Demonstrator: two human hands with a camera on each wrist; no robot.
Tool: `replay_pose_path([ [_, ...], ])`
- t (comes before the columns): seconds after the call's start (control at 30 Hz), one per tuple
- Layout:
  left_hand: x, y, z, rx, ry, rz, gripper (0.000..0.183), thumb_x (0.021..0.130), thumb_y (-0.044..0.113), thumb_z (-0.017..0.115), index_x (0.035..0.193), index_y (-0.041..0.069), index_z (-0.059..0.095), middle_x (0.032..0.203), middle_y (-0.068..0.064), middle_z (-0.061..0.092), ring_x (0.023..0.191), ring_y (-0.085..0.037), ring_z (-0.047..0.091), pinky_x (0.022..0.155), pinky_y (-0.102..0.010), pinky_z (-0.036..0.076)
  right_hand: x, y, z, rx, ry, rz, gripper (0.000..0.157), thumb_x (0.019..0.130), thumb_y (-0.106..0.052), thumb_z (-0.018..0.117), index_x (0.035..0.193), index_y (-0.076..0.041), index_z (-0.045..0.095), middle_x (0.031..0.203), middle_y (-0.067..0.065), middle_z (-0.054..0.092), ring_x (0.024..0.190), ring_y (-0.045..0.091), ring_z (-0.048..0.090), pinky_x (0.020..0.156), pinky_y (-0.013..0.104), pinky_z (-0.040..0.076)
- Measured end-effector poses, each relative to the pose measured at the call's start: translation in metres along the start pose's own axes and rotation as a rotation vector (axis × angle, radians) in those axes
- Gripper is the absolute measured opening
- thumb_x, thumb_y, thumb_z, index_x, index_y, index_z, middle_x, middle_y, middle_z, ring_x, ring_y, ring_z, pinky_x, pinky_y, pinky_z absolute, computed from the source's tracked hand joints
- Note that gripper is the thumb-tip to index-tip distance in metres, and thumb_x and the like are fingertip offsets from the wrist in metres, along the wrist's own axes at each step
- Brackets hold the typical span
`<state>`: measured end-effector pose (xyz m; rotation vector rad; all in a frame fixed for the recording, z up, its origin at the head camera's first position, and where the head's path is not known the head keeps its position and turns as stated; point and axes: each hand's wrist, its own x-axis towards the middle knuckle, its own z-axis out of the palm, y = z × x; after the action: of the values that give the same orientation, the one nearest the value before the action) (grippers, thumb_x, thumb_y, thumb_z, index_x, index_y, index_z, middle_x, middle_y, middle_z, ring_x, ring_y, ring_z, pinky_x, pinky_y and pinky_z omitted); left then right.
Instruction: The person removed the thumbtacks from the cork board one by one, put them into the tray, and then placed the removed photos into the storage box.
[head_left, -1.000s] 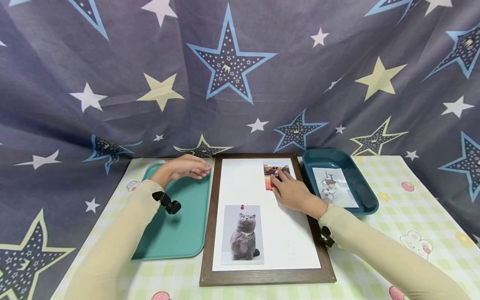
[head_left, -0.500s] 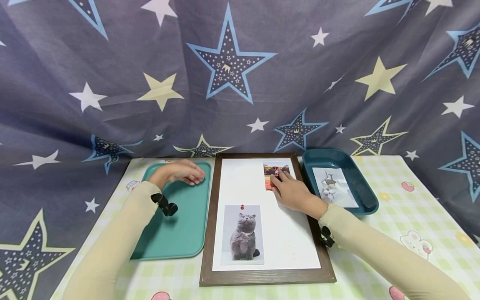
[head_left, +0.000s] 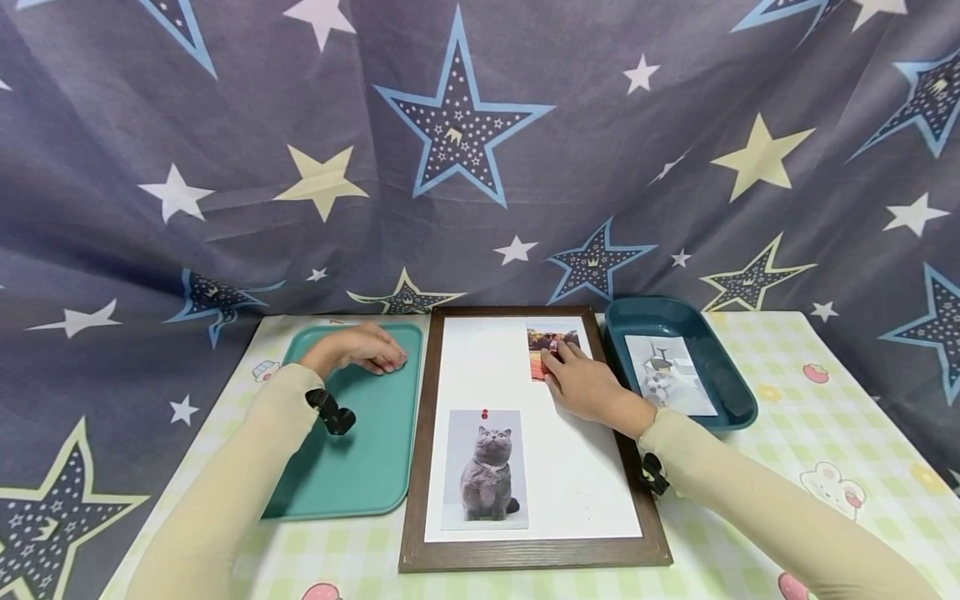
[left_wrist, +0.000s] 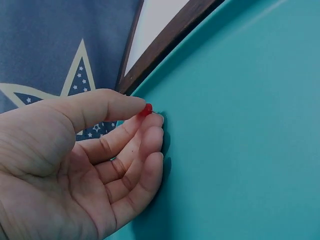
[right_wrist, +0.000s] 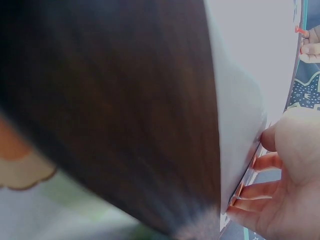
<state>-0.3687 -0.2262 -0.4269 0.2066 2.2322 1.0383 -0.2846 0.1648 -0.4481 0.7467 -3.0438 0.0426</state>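
The red pin [left_wrist: 146,109], its tip showing, is pinched between thumb and forefinger of my left hand [head_left: 358,348], over the green tray [head_left: 367,475]. My right hand [head_left: 588,387], fingers a little apart, rests on the orange photo [head_left: 542,339] at the white board's [head_left: 577,467] far right. I seem to be readying the pin while steadying the orange photo; next calls for bringing it across, tip down.

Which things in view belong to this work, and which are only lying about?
Seemingly in the job:
left hand, pinching red pin
right hand, on orange photo
board
cat photo
green tray
blue tray, holding another photo

Just around:
curtain
tablecloth
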Motion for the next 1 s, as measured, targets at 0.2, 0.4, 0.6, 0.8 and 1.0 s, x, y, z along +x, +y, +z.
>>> replay_pose_path([
  [0.2,-0.0044,0.0035,-0.0002,0.016,0.007,-0.006,0.041,0.097,0.019,0.063,0.127,-0.008,0.065,0.085,0.003,0.07,0.078,-0.008,0.063,0.077,-0.026,0.057,-0.0004,-0.0003,0.0,0.002,0.007,-0.001,0.048,0.107,-0.026,0.048,0.149,-0.002,0.05,0.153,0.03,0.045,0.141,0.048,0.045,0.101,0.058,0.054],
  [0.4,-0.0055,0.0055,0.0009,0.013,0.015,-0.013,0.041,0.096,0.017,0.063,0.127,-0.01,0.064,0.081,0.004,0.069,0.077,-0.008,0.062,0.077,-0.027,0.057,-0.0005,-0.0005,0.0011,-0.006,0.012,-0.004,0.048,0.107,-0.027,0.049,0.149,-0.001,0.05,0.152,0.031,0.045,0.141,0.048,0.045,0.102,0.057,0.053],
  [0.6,-0.0049,0.0037,0.0004,0.002,0.023,-0.004,0.033,0.094,0.018,0.065,0.118,-0.005,0.071,0.076,0.004,0.067,0.074,-0.008,0.061,0.073,-0.024,0.056,-0.0015,-0.0005,0.0011,-0.004,0.018,-0.007,0.048,0.107,-0.026,0.049,0.148,-0.001,0.051,0.153,0.031,0.045,0.14,0.048,0.045,0.102,0.057,0.053],
  [0.8,-0.006,0.0022,-0.001,-0.003,0.013,0.027,0.027,0.092,0.02,0.066,0.11,0.001,0.075,0.074,0.004,0.067,0.071,-0.008,0.062,0.07,-0.023,0.056,-0.0023,-0.0009,0.0004,-0.001,0.02,-0.006,0.048,0.107,-0.026,0.049,0.148,-0.001,0.05,0.152,0.031,0.045,0.141,0.048,0.045,0.102,0.057,0.053],
  [1.0,-0.002,0.0027,0.0014,0.008,0.05,-0.016,0.036,0.094,0.016,0.064,0.122,-0.006,0.069,0.073,0.004,0.065,0.071,-0.008,0.06,0.071,-0.024,0.055,-0.0011,-0.0013,-0.0004,-0.003,0.02,-0.007,0.048,0.107,-0.025,0.05,0.148,-0.001,0.051,0.152,0.03,0.046,0.14,0.048,0.046,0.101,0.058,0.054],
])
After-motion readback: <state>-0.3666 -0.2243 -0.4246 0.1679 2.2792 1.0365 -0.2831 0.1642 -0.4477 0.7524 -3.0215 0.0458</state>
